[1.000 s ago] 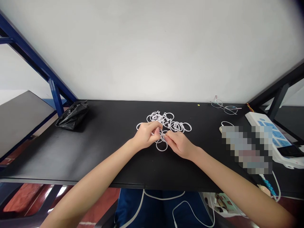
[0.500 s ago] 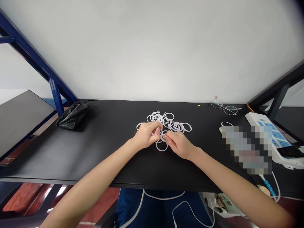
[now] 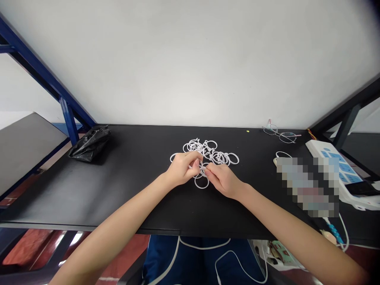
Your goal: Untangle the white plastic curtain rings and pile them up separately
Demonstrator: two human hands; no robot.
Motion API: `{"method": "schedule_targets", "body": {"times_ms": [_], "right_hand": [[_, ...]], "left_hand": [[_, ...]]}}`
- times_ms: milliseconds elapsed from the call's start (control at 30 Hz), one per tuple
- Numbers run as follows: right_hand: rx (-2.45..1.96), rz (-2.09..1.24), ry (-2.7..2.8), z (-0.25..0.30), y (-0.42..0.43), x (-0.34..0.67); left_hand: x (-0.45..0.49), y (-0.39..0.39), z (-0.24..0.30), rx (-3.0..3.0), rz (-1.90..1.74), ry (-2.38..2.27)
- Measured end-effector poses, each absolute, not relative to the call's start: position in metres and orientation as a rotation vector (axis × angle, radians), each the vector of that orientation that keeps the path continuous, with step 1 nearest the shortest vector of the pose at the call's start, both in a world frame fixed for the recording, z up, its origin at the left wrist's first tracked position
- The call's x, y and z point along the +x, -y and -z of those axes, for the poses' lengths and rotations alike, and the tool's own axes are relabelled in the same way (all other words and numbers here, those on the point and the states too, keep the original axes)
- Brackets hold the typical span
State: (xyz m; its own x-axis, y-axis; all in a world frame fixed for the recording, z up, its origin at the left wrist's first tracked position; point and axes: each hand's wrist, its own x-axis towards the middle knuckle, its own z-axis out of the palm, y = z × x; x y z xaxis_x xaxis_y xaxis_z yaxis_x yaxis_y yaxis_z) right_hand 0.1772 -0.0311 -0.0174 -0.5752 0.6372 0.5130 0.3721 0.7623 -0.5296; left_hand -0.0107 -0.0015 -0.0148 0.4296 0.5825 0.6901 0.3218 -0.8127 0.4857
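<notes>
Several thin white rings (image 3: 221,158) with small knobs or knots on them lie in a loose pile on the black tabletop (image 3: 142,158). My left hand (image 3: 184,168) is closed at the near side of the pile, thumb and fingers pinching a white ring. Close beside it, my right hand (image 3: 222,178) pinches at the same spot from the right. The exact point of grip is mostly hidden by my fingers. Just below the fingertips, one white ring (image 3: 202,182) shows against the table. Whether it hangs from the held one or rests there, I cannot tell.
A crumpled black plastic bag (image 3: 90,144) sits at the left back. Eyeglasses (image 3: 279,133) lie near the wall at right. Farther right are a blurred-out device (image 3: 307,186) with a cable and a white power strip (image 3: 341,164). White cables (image 3: 172,263) cross my lap.
Almost nothing differs. Both hands keep their pinch in the same place, and the whole view has shifted very slightly.
</notes>
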Motion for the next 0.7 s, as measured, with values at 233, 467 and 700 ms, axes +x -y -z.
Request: {"method": "schedule_targets", "body": {"times_ms": [233,467,700], "right_hand": [[-0.747,-0.436,2.23,0.018,0.031,0.176],[-0.755,-0.352,2.188,0.021,0.03,0.174],[-0.818,-0.326,2.195,0.014,0.029,0.176]], "left_hand": [[-0.013,0.002,0.01,2.439,-1.343,-0.756],[-0.018,-0.002,0.002,2.608,-1.284,-0.798],[-0.042,-0.021,-0.002,2.877,-1.378,-0.989]]}}
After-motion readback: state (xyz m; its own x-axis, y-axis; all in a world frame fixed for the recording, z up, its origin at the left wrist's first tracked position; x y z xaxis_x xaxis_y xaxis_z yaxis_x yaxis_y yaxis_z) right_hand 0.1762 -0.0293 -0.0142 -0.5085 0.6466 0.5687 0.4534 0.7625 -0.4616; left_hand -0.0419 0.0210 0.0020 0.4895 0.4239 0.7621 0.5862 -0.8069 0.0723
